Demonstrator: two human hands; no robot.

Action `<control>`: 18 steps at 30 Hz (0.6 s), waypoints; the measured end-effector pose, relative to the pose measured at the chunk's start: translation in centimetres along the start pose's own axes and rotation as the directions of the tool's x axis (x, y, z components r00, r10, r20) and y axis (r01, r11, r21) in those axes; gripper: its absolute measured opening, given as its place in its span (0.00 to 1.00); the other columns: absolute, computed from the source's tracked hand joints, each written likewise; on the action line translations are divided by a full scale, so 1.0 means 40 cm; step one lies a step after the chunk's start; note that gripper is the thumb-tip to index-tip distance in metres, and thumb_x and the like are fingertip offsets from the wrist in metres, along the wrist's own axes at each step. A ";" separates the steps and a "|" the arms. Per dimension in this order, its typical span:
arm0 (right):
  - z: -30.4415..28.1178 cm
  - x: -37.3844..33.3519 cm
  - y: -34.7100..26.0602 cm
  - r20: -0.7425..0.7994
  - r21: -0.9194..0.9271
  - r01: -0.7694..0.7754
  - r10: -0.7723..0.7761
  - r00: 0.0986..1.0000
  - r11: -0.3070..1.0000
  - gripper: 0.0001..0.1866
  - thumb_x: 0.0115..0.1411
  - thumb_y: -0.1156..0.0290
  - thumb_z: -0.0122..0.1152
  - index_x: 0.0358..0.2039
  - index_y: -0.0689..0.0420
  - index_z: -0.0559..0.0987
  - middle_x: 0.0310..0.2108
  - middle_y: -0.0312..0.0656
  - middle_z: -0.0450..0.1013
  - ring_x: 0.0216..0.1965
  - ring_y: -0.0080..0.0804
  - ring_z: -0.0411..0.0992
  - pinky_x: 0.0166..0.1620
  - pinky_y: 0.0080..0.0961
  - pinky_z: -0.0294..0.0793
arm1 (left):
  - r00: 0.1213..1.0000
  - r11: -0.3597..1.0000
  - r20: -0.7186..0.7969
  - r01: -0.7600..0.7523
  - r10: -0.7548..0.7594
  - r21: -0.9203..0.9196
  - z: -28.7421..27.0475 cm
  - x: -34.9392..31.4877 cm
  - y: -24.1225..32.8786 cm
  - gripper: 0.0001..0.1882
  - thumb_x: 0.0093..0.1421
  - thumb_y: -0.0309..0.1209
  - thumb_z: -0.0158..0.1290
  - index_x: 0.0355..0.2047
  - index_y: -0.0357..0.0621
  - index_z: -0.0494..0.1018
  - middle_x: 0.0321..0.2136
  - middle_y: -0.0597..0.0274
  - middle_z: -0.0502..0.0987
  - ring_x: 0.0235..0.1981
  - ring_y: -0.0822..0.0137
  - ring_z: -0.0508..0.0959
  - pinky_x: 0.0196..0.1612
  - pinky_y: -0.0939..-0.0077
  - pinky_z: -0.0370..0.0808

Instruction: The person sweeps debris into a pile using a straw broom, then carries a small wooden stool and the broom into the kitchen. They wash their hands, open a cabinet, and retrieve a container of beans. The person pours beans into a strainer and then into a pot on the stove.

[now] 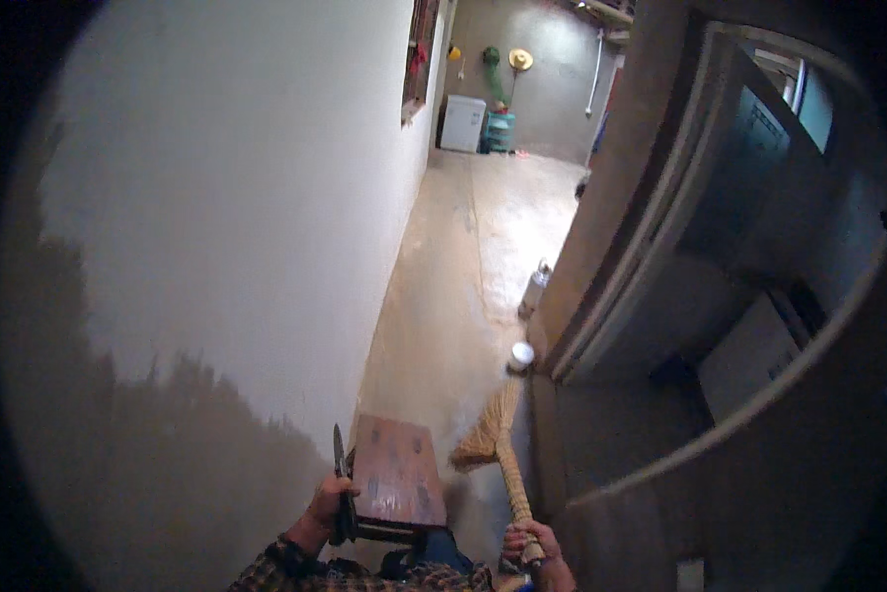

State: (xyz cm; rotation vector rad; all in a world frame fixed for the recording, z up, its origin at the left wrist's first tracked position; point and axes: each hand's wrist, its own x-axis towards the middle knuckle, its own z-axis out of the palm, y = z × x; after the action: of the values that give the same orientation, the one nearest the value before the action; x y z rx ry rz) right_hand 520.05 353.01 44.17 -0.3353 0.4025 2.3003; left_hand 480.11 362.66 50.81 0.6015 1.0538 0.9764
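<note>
Pale floor point(433, 266) stretches beyond the stool point(399, 469), and I see the left hand point(331, 499) grasping a knife point(340, 452) at its left, the right hand point(533, 541) gripping a broom point(511, 472), lengthwise away, at its right.

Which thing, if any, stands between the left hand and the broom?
In this view, the wooden stool lies between the left hand and the broom; its height against the hand is unclear. The right hand grips the broom directly.
</note>
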 end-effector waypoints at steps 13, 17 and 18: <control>0.489 0.665 -0.887 -0.011 -0.042 -0.043 0.042 0.999 0.998 0.08 0.65 0.69 0.49 0.28 0.54 0.66 0.18 0.26 0.58 0.19 0.18 0.60 0.28 0.25 0.62 | 1.000 0.983 -0.029 0.004 -0.010 -0.183 0.189 0.933 0.472 0.16 0.53 0.28 0.52 0.41 0.33 0.74 0.30 0.65 0.76 0.31 0.70 0.77 0.36 0.76 0.75; 0.576 0.865 -1.143 -0.028 -0.103 -0.047 0.045 0.999 0.994 0.06 0.64 0.69 0.50 0.31 0.56 0.67 0.19 0.26 0.58 0.19 0.19 0.60 0.28 0.25 0.62 | 0.997 0.992 -0.062 -0.057 0.050 -0.112 0.217 1.302 0.570 0.11 0.54 0.29 0.51 0.35 0.35 0.75 0.27 0.65 0.75 0.28 0.70 0.76 0.32 0.77 0.74; 0.599 0.929 -1.204 -0.075 -0.131 -0.009 -0.001 0.997 0.991 0.06 0.64 0.69 0.50 0.31 0.56 0.67 0.18 0.25 0.59 0.19 0.19 0.60 0.28 0.25 0.62 | 0.995 0.986 -0.047 -0.096 0.090 -0.137 0.233 1.385 0.599 0.10 0.54 0.29 0.51 0.34 0.36 0.75 0.27 0.65 0.75 0.27 0.71 0.76 0.31 0.77 0.74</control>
State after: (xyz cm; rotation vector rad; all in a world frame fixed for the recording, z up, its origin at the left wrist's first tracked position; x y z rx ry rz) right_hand 527.28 417.98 43.98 -0.4881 0.2897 2.3289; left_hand 488.68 423.12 49.55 0.5211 0.9915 1.1383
